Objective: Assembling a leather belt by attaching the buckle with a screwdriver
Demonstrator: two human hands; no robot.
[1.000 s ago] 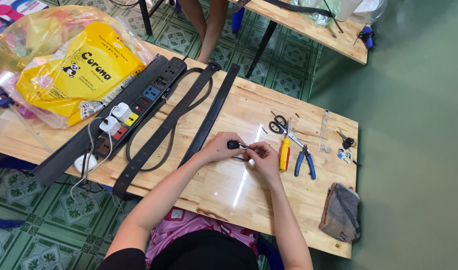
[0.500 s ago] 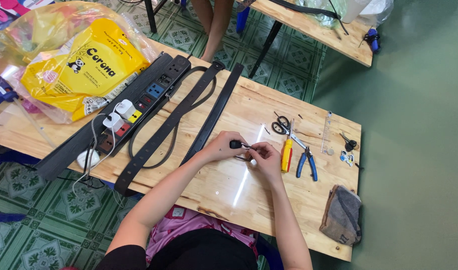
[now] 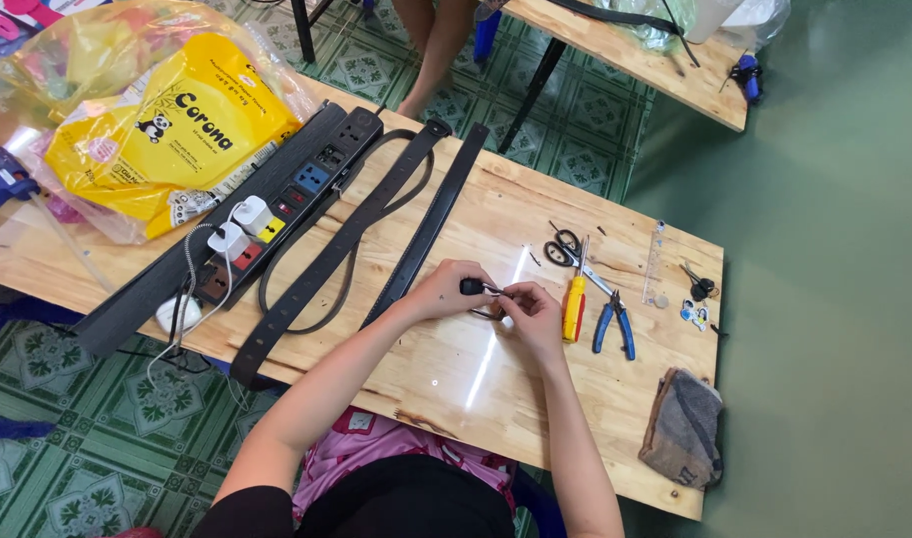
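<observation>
A small black part point(image 3: 471, 287) is pinched between the fingertips of the left hand point(image 3: 446, 291), held just above the wooden table point(image 3: 446, 379). The right hand point(image 3: 529, 311) is closed in on it from the other side, fingers curled tight around something thin and metallic that sticks out of the black part; what exactly that bit is can't be made out, too small. So both hands are clenched, meeting at the same little piece, knuckles almost touching

Just to the right of the grip, a screwdriver with a yellow and red handle point(image 3: 574, 307) is laid flat, and right beside that a pair of blue-handled pliers point(image 3: 613, 326). A bit further up from the grip, black scissors point(image 3: 562, 246) are seen, and past them a clear ruler point(image 3: 654, 263) near the table's far edge. Some small keys or charms point(image 3: 697, 291) are scattered beyond the pliers, well apart from the hands. A folded grey-brown cloth pouch point(image 3: 683, 428) is parked at the near right corner

Left of the grip, two long black belts point(image 3: 416, 239) are stretched across the table, one end of them running almost up to the left hand. Beyond those a black power strip point(image 3: 277, 204) with white plugs in it is laid diagonally, and furthest away a yellow plastic bag point(image 3: 167, 130) is bunched up
</observation>
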